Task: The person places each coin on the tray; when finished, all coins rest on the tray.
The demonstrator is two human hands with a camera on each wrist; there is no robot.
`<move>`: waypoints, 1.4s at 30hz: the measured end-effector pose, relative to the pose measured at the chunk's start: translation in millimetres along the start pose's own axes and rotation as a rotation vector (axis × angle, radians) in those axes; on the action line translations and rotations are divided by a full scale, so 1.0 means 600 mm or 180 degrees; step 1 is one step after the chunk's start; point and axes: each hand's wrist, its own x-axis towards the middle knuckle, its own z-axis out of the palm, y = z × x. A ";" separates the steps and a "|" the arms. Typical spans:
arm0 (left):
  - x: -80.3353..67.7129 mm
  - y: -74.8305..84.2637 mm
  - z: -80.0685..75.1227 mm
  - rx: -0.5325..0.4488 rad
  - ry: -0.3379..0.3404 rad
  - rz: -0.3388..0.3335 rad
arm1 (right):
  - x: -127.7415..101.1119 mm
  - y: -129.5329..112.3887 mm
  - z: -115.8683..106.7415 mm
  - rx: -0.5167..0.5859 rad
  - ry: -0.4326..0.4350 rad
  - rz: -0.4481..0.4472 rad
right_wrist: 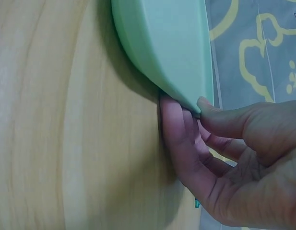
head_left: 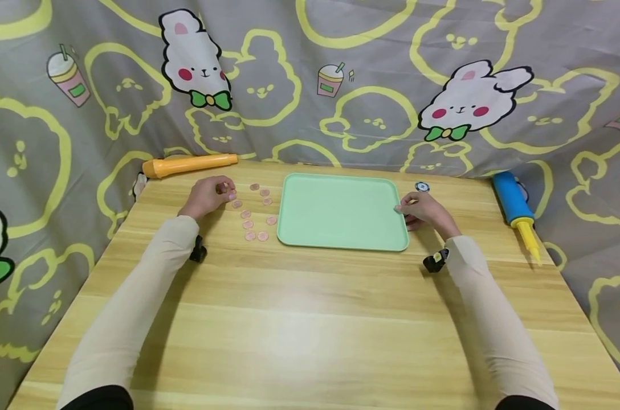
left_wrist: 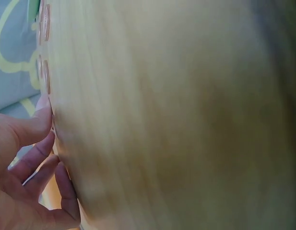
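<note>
Several small pink discs (head_left: 245, 214) lie scattered on the wooden table, left of a pale green tray (head_left: 341, 212). At the upper left of these discs is my left hand (head_left: 207, 195), its thumb and forefinger tips low at the tabletop and closed around one pink disc, mostly hidden by the fingers. More discs (left_wrist: 46, 76) show edge-on beyond the thumb in the left wrist view. My right hand (head_left: 424, 209) grips the tray's right edge, thumb on top of the rim (right_wrist: 176, 91) and fingers curled underneath.
A blue and white chip (head_left: 422, 186) lies behind my right hand. An orange toy microphone (head_left: 189, 164) is at the back left of the table (head_left: 289, 319), and a blue and yellow hand pump (head_left: 515, 208) at the right. Patterned grey cloth (head_left: 300, 74) hangs along the back and sides.
</note>
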 end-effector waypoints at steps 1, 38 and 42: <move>0.002 0.001 0.000 0.0010 0.0001 -0.0013 | 0.001 0.000 -0.001 0.0003 -0.0002 0.0009; 0.008 0.001 -0.005 -0.0753 0.0425 -0.0188 | -0.002 0.003 0.000 -0.0072 0.0017 -0.0124; 0.013 0.032 0.002 -0.1196 0.0303 -0.0243 | -0.003 -0.001 0.001 -0.0039 0.0011 -0.0074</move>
